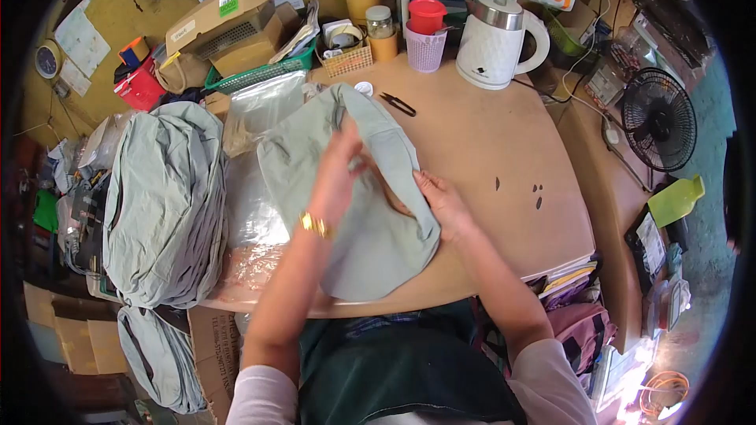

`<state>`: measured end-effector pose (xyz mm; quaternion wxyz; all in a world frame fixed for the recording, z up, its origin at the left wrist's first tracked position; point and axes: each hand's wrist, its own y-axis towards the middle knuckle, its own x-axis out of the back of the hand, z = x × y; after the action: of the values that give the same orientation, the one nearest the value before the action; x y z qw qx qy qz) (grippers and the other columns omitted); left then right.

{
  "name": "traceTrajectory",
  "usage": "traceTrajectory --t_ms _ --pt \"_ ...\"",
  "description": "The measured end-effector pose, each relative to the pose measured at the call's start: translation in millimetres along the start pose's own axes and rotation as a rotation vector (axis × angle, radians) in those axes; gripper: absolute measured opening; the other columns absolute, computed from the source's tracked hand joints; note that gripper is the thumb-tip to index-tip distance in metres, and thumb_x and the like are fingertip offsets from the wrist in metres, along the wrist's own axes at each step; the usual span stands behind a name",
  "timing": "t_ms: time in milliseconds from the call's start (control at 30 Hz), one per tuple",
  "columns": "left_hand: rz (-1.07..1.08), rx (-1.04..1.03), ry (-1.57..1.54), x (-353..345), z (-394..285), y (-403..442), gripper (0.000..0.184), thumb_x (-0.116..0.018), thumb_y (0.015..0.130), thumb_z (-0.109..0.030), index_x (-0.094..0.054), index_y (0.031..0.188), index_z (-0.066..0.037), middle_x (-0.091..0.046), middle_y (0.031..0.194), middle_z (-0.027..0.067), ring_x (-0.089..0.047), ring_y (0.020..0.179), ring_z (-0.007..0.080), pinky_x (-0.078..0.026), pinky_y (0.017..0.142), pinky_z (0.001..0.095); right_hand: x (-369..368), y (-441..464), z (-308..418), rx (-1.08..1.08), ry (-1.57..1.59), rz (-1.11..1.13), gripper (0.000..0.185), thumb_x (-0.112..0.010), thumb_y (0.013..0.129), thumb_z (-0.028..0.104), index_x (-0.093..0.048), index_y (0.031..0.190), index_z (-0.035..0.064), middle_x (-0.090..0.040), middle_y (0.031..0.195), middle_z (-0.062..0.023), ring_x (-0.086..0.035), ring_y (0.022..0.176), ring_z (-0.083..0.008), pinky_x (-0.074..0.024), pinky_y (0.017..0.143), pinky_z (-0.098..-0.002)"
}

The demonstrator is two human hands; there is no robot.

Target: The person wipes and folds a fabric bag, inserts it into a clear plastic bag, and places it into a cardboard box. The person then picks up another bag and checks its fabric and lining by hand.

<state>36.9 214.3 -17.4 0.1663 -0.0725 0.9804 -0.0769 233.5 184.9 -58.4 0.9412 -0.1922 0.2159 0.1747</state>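
A grey-green cloth piece (366,248) with a long opening edged by a band lies on the brown table (504,134). Over its upper middle is my left hand (339,171), blurred by motion, with a gold band on the wrist; whether its fingers touch the cloth is unclear. At the cloth's right edge my right hand (442,203) pinches the band between thumb and fingers. Black thread snips (398,104) lie just beyond the cloth. To the left is a thick stack of similar grey-green cloth (165,205), beside clear plastic sheeting (256,197).
A white kettle (492,43), a lilac plastic cup (426,49), a small wicker basket (345,58) and a green basket (260,69) line the table's back. A black fan (659,120) stands at the right. More folded cloth (157,358) hangs below the stack.
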Motion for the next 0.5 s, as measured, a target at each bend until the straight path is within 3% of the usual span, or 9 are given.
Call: traceTrajectory --t_ms 67,133,167,233,267,400,500 --pt "-0.149 -0.096 0.110 -22.5 2.6 -71.2 0.041 -0.060 0.096 -0.035 -0.050 0.126 -0.010 -0.053 0.112 0.0069 -0.055 0.096 0.0131 -0.047 0.080 0.0291 -15.1 -1.4 -21.5 0.130 0.081 -0.159 0.032 -0.062 0.096 0.034 -0.064 0.102 0.0026 -0.065 0.086 -0.0006 -0.055 0.072 -0.0059 -0.0463 0.067 -0.0225" --pt "-0.104 -0.202 0.192 -13.9 31.4 -95.7 0.035 -0.067 0.092 -0.028 -0.055 0.117 -0.006 -0.057 0.100 0.0041 -0.056 0.081 0.0084 -0.046 0.067 0.0234 -23.6 -4.5 -32.5 0.188 0.040 -0.161 0.030 -0.062 0.096 0.032 -0.064 0.099 0.0030 -0.064 0.084 0.0003 -0.054 0.071 -0.0055 -0.0455 0.065 -0.0230" --pt "-0.109 -0.197 0.203 -7.1 35.7 -96.7 0.035 -0.067 0.092 -0.028 -0.055 0.117 -0.006 -0.057 0.100 0.0041 -0.056 0.081 0.0084 -0.046 0.067 0.0234 -29.0 -7.0 -35.3 0.253 -0.018 -0.165 0.028 -0.062 0.096 0.031 -0.064 0.095 0.0035 -0.064 0.081 0.0013 -0.052 0.069 -0.0051 -0.0447 0.063 -0.0235" --pt "0.099 -0.014 0.363 0.8 34.1 -101.0 0.031 -0.073 0.088 -0.024 -0.057 0.102 -0.002 -0.060 0.084 0.0013 -0.053 0.067 0.0046 -0.043 0.057 0.0196 -38.3 -11.8 -31.3 0.265 -0.053 -0.181 0.026 -0.062 0.096 0.027 -0.064 0.087 0.0036 -0.060 0.074 0.0029 -0.048 0.067 -0.0044 -0.0426 0.061 -0.0238" --pt "0.062 -0.013 0.390 -2.2 33.6 -102.6 0.025 -0.072 0.089 -0.024 -0.060 0.085 -0.003 -0.055 0.063 -0.0046 -0.049 0.056 0.0030 -0.042 0.054 0.0201 -36.1 -10.4 -33.7 0.327 -0.143 -0.197 0.026 -0.062 0.096 0.025 -0.064 0.083 0.0022 -0.058 0.072 0.0037 -0.047 0.067 -0.0042 -0.0423 0.061 -0.0238" --pt "0.108 -0.019 0.504 10.0 23.8 -102.9 0.021 -0.070 0.090 -0.020 -0.061 0.082 -0.003 -0.058 0.064 -0.0036 -0.050 0.057 0.0026 -0.042 0.053 0.0196 -24.7 -2.5 -48.2 0.402 -0.194 -0.240 0.029 -0.061 0.096 0.020 -0.063 0.079 -0.0027 -0.056 0.068 0.0047 -0.045 0.066 -0.0046 -0.0415 0.061 -0.0239" --pt "0.206 0.069 0.303 13.7 21.3 -102.2 0.017 -0.068 0.092 -0.017 -0.063 0.083 -0.004 -0.057 0.066 -0.0054 -0.052 0.058 0.0021 -0.043 0.055 0.0192 -25.2 -6.7 -46.3 0.281 -0.055 -0.198 0.030 -0.061 0.095 0.020 -0.064 0.080 -0.0046 -0.056 0.067 0.0044 -0.046 0.068 -0.0048 -0.0428 0.064 -0.0252"
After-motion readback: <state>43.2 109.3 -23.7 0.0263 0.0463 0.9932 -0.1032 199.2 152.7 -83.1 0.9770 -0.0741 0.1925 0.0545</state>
